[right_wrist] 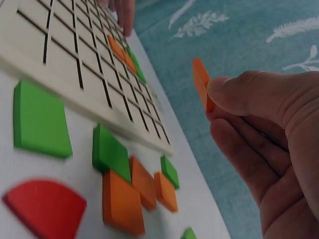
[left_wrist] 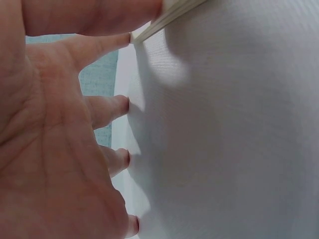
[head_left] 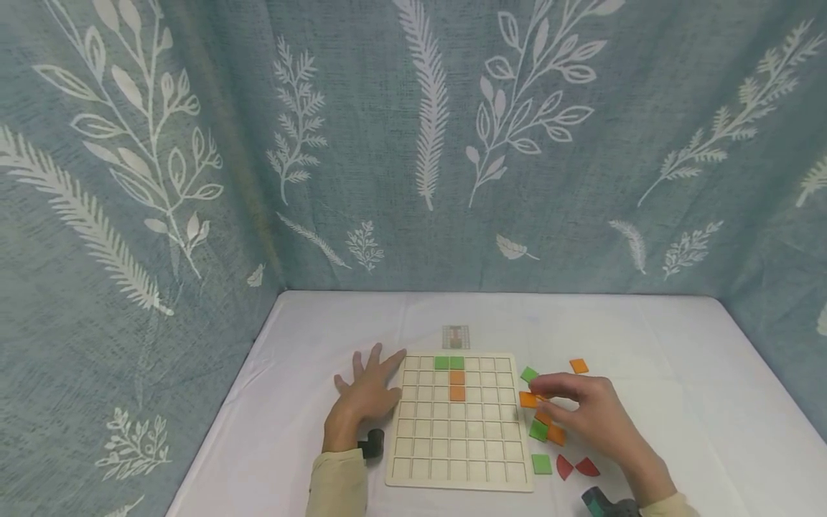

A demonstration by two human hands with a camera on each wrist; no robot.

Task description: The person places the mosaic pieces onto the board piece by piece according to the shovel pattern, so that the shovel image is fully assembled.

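Observation:
A pale wooden grid board (head_left: 459, 451) lies on the table. Its upper part holds two green square tiles (head_left: 442, 363) side by side and two orange square tiles (head_left: 457, 393) in a column below the right one. My left hand (head_left: 367, 391) rests at the board's left edge with fingers spread, the thumb and index finger touching the board. To the right of the board, my right hand (head_left: 591, 413) pinches an orange square tile (right_wrist: 200, 83) between thumb and fingers, held above the loose tiles.
Loose tiles lie right of the board: several orange and green squares, among them a green tile (head_left: 541, 464), plus two red quarter-circle pieces (head_left: 587, 467). One orange tile (head_left: 578, 366) lies farther off. Behind the board is a small patterned card (head_left: 456, 337). A curtain (head_left: 388, 143) surrounds the white table (head_left: 310, 330).

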